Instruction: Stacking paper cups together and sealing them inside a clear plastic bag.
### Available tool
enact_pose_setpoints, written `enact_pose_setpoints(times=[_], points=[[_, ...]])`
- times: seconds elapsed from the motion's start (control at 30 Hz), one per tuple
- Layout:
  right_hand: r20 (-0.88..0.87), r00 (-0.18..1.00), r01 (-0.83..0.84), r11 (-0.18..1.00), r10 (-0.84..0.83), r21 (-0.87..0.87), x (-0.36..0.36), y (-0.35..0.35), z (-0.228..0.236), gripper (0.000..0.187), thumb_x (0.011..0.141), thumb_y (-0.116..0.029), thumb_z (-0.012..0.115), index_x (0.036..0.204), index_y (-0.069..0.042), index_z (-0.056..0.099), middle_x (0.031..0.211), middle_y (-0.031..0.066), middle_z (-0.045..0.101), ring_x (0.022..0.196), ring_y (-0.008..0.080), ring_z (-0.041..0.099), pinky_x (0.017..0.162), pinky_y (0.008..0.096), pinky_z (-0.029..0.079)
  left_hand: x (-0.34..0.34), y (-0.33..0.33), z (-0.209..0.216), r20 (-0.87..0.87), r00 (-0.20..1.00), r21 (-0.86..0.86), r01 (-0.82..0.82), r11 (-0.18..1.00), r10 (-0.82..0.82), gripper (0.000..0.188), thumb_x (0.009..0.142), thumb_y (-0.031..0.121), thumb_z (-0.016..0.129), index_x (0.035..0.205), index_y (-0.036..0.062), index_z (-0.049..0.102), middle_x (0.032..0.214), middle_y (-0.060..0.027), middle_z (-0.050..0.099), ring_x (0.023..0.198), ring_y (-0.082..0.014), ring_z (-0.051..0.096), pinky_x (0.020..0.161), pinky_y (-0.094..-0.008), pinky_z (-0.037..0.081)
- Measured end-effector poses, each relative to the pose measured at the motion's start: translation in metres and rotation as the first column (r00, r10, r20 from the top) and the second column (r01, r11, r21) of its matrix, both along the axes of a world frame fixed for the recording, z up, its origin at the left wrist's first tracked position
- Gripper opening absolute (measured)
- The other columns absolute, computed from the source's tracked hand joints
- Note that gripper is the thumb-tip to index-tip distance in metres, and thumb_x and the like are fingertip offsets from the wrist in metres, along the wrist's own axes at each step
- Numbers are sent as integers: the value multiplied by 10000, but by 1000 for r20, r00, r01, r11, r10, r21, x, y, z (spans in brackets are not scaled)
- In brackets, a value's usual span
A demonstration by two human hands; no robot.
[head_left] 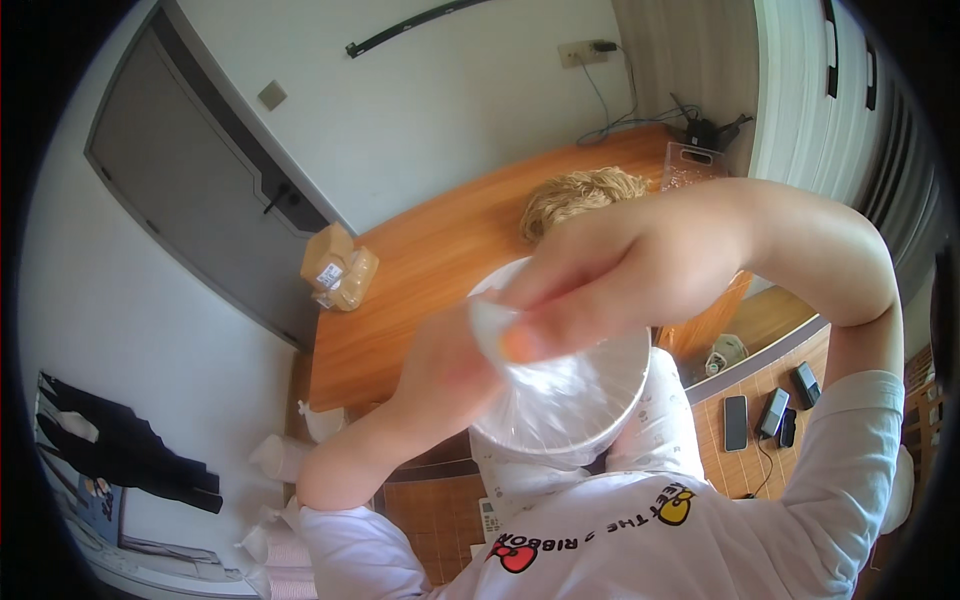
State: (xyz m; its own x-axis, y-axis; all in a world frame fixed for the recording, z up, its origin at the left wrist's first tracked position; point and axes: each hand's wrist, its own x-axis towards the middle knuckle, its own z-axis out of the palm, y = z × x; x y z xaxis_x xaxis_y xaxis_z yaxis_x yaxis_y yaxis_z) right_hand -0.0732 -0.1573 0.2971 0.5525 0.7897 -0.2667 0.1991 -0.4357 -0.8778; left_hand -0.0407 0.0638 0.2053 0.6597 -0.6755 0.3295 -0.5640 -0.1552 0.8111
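Observation:
A white round bucket (pixel 641 375) stands at my lap, between my legs. A thin, clear-white plastic bag (pixel 550 395) lies inside it, with its upper end gathered above the rim. My right hand (pixel 610 280) reaches across from the right and pinches that gathered end between thumb and fingers. Close against it on the left, my left hand (pixel 447 360) is closed around the bag's bunched neck. Its fingers are blurred and partly covered by the right hand.
The wooden table (pixel 400 265) ahead bears cardboard boxes (pixel 338 268), a tan fibrous bundle (pixel 580 198) and a clear acrylic box (pixel 692 167). A phone (pixel 736 423) and small dark devices (pixel 773 412) lie at the right. Wrapped white-pink rolls (pixel 280 457) stand at the left.

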Motion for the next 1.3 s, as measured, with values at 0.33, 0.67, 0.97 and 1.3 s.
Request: enact_pose_setpoints(times=[0.33, 0.67, 0.97, 1.3], points=[[962, -143, -50, 969, 231, -240, 22, -4, -30, 343, 884, -399, 630, 816, -63, 645, 782, 64, 609, 830, 269, 616, 688, 404, 536, -1, 12, 4, 178, 980, 87, 79, 993, -93, 237, 861, 33, 651, 1094, -10, 646, 1011, -98, 662, 976, -202, 640, 844, -322, 492], [766, 582, -91, 958, 272, -271, 20, 4, -22, 476, 1000, -382, 503, 746, 6, 612, 672, 151, 599, 694, 343, 586, 649, 454, 462, 3, 15, 31, 974, 181, -129, -38, 991, 134, 458, 691, 2, 659, 1133, 123, 658, 1196, -48, 606, 1058, -235, 565, 973, -391, 398], [379, 851, -404, 914, 365, 27, -5, 11, -26, 427, 1027, -329, 501, 742, -11, 501, 619, 102, 468, 597, 294, 465, 594, 385, 392, 24, 5, 27, 570, 727, 293, 255, 922, -382, 310, 735, 144, 753, 1004, 53, 629, 1013, -107, 624, 964, -320, 604, 866, -431, 473], [710, 700, -292, 874, -82, 388, -17, 2, -58, 214, 933, -197, 635, 887, 12, 645, 968, 169, 528, 986, 282, 540, 806, 396, 434, -5, 9, 29, 726, 634, 309, 45, 950, -266, 204, 801, 138, 726, 961, 83, 612, 851, -72, 580, 737, -302, 602, 628, -417, 481]])
